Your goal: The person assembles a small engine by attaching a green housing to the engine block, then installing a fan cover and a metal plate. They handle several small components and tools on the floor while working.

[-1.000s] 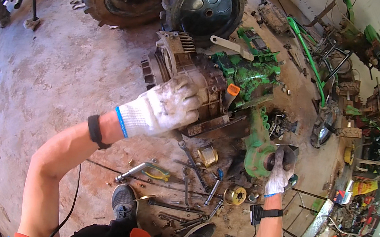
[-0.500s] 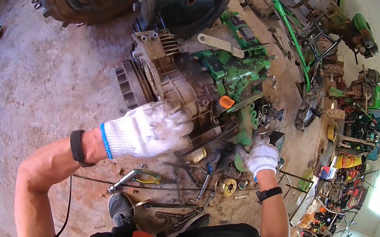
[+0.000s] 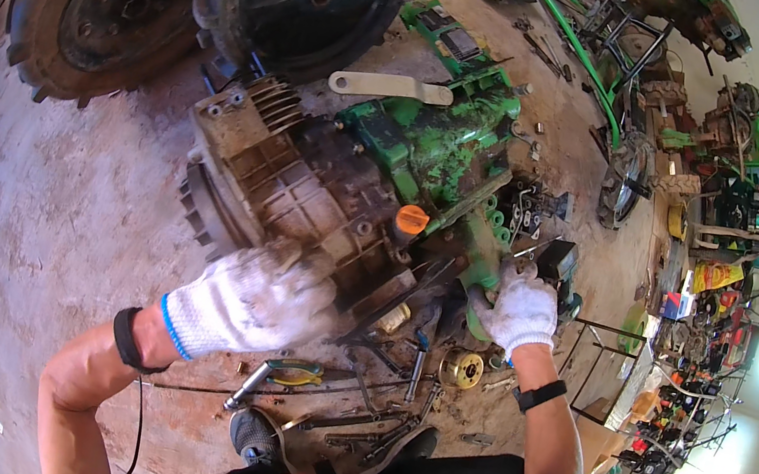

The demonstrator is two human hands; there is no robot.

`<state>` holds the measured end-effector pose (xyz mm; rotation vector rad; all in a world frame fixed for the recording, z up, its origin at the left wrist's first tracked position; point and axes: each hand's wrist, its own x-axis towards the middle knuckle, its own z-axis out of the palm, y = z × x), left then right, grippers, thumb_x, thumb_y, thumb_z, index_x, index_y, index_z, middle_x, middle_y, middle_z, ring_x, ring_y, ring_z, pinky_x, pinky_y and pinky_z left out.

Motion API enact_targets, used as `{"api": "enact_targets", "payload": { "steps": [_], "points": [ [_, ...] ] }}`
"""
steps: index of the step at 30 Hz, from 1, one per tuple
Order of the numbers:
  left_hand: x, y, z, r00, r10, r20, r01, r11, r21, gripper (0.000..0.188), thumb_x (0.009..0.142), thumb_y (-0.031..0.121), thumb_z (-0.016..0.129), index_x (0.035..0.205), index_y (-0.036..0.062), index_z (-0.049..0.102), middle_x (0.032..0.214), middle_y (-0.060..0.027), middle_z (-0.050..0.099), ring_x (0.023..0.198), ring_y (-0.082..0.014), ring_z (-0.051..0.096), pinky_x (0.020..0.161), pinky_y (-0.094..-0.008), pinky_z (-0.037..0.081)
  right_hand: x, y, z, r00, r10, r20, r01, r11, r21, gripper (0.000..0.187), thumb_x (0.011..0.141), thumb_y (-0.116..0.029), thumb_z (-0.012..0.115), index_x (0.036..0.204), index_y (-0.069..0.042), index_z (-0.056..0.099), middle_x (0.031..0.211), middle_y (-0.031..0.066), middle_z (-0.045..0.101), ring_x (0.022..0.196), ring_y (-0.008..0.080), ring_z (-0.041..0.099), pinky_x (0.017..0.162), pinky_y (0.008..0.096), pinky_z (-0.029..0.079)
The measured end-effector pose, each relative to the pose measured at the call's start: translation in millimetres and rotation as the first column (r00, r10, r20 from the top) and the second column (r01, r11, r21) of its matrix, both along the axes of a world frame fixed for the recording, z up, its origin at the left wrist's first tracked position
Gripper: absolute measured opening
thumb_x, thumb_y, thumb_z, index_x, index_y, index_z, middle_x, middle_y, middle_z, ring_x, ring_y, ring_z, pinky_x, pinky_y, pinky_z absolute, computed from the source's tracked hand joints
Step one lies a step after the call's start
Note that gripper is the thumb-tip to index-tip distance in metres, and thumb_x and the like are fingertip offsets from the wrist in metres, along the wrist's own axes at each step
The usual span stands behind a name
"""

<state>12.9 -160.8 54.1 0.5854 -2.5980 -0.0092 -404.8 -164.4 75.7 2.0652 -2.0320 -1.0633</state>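
Note:
A brown, dirty engine block [image 3: 282, 184] lies on the floor in front of me, joined to a green gear housing [image 3: 458, 139] with worn paint. My left hand [image 3: 261, 303], in a white knitted glove, is curled over the engine's near left edge, its fingertips slightly blurred. An orange cap [image 3: 411, 219] sticks up from the engine's right side. My right hand [image 3: 521, 308], gloved too, is closed around the near end of a green arm [image 3: 482, 260] of the housing; its grip is partly hidden. A flat grey lever [image 3: 391, 87] rests across the top of the machine.
Two large treaded wheels [image 3: 126, 5] stand beyond the engine. Near my shoes lie pliers [image 3: 295, 372], a socket handle [image 3: 248, 387], a yellow pulley-like disc [image 3: 462, 368] and several wrenches. A black box [image 3: 555, 260] sits by my right hand. Machine parts line the right wall.
My view has turned, so the engine, housing and wheels appear farther left and lower. My left hand has moved left and down with the engine; my right hand stays at the green arm.

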Motion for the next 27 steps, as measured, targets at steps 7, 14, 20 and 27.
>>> {"api": "enact_targets", "payload": {
  "steps": [7,14,20,27],
  "points": [
    [5,-3,2,0.995,-0.050,0.087,0.051,0.999,-0.009,0.027,0.069,0.032,0.075,0.093,0.0205,0.071,0.094,-0.0017,0.064,0.112,-0.0275,0.071,0.086,-0.0444,0.058,-6,5,-5,0.999,-0.025,0.032,0.024,1.000,0.016,0.097,0.098,-0.067,0.071,0.166,-0.001,0.051,0.133,0.0326,0.069,0.108,0.0442,0.076,0.094,0.0536,0.058],
    [5,-6,4,0.988,-0.067,0.140,0.066,0.998,0.014,0.027,0.068,0.033,0.071,0.092,0.0212,0.069,0.090,-0.0011,0.059,0.099,-0.0254,0.066,0.080,-0.0430,0.054,-9,8,-6,0.998,0.020,0.060,-0.019,1.000,-0.012,0.094,0.096,-0.066,0.073,0.163,-0.003,0.055,0.129,0.0308,0.069,0.107,0.0430,0.075,0.094,0.0541,0.057],
    [3,0,11,0.999,-0.027,0.044,0.023,0.996,0.088,0.034,0.070,0.033,0.079,0.100,0.0176,0.072,0.105,-0.0075,0.069,0.115,-0.0331,0.069,0.093,-0.0502,0.057,11,13,-2,0.963,0.245,0.115,-0.200,0.932,-0.303,0.075,0.096,-0.057,0.076,0.153,-0.009,0.063,0.139,0.0182,0.068,0.119,0.0344,0.069,0.102,0.0482,0.055],
    [-5,20,22,0.865,0.227,-0.447,-0.254,0.967,0.000,0.052,0.082,0.032,0.091,0.123,0.0052,0.075,0.132,-0.0163,0.068,0.135,-0.0375,0.063,0.113,-0.0585,0.053,114,100,-99,-0.292,-0.103,0.951,0.582,0.770,0.262,0.070,0.107,-0.033,0.078,0.166,-0.007,0.049,0.132,0.0216,0.072,0.116,0.0343,0.073,0.097,0.0470,0.064]
  ]
}}
